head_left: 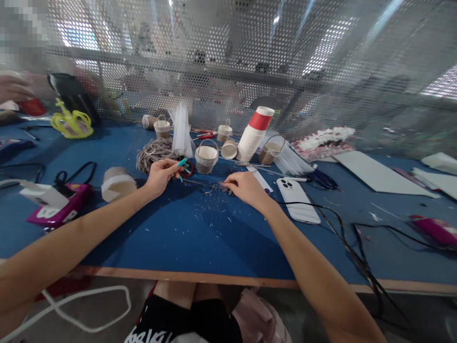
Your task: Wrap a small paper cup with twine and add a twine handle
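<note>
My left hand [162, 177], its fingers closed, is beside the bundle of grey cord [153, 153], near the teal-handled tool [183, 163]. A thin strand [200, 183] runs from it toward my right hand [240, 185]. That hand is pinched low over the blue table [200, 238], at a small brownish piece too blurred to name. Just behind, between the hands, stands a small bucket with a handle [206, 158]. Pale scraps lie scattered on the table between and in front of my hands.
Behind stand a leaning stack of paper cups [255, 136], clear plastic strips [182, 131] and more small buckets [271, 151]. A white phone [298, 200] and black cables [339, 224] lie right. At left are a cup [117, 185], a purple power strip [67, 205] and another person's hand [14, 89].
</note>
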A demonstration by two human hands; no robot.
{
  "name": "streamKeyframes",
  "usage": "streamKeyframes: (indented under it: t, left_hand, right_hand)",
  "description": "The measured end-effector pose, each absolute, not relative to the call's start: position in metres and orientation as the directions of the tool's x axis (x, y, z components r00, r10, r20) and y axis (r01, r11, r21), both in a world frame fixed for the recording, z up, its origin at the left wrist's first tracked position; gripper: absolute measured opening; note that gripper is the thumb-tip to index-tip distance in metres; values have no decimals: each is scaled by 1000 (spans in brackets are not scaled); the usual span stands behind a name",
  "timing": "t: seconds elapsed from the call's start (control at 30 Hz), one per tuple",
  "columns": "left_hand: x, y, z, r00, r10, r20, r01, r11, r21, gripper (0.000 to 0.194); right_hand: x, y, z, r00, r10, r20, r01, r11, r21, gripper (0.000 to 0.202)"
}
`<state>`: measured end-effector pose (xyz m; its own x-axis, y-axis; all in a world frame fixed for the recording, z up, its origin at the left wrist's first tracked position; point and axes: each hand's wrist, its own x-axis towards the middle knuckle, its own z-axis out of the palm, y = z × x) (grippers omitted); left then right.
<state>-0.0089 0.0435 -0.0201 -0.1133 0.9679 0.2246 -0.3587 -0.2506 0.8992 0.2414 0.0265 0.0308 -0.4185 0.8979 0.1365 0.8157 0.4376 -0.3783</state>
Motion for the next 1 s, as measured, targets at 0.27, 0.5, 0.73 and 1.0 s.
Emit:
streamKeyframes:
  t: [0.27,0.5,0.73,1.0]
  left_hand:
    - [-7,43,-17,-72,977,201,-375,-213,902,25]
    - [-7,40,-16,-106,968,227,-350,-250,903,24]
    - [-7,43,-19,-128,966,223,-332,-254,909,19]
    - [-7,42,-17,-117,966,231,-326,-257,910,28]
  right_hand:
    - [242,28,30,-391,907,155,830,420,-367,19]
    - [242,28,30,-368,915,165,840,403,-365,18]
    - [240,27,31,-379,907,184,830,421,-366,17]
    - [241,26,32,-347,912,219,840,406,-359,15]
